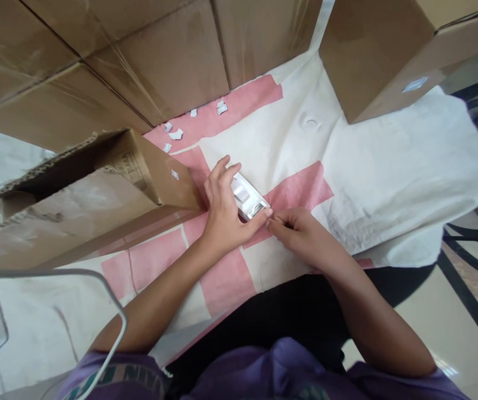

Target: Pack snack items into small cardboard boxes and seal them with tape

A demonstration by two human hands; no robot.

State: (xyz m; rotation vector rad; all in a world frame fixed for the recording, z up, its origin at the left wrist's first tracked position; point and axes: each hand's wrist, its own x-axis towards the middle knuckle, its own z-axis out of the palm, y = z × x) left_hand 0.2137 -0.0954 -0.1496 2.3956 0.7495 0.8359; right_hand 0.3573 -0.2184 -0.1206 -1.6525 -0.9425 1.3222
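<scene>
A small white plastic device (249, 198) with a little display-like window near one end is held above the cloth. My left hand (224, 214) grips it by its sides, thumb along the near edge and fingers at the far end. At the near right corner of the device, my right hand (301, 233) is closed in a pinch, its fingertips close to my left thumb. Whatever those fingertips hold, if anything, is too small to make out.
Under my hands lies a pink and white cloth (289, 189). Torn white paper bits (176, 134) lie near stacked cardboard boxes (164, 66). An opened carton (109, 205) stands left, another box (376, 61) at right. A grey cable (109, 294) loops at lower left.
</scene>
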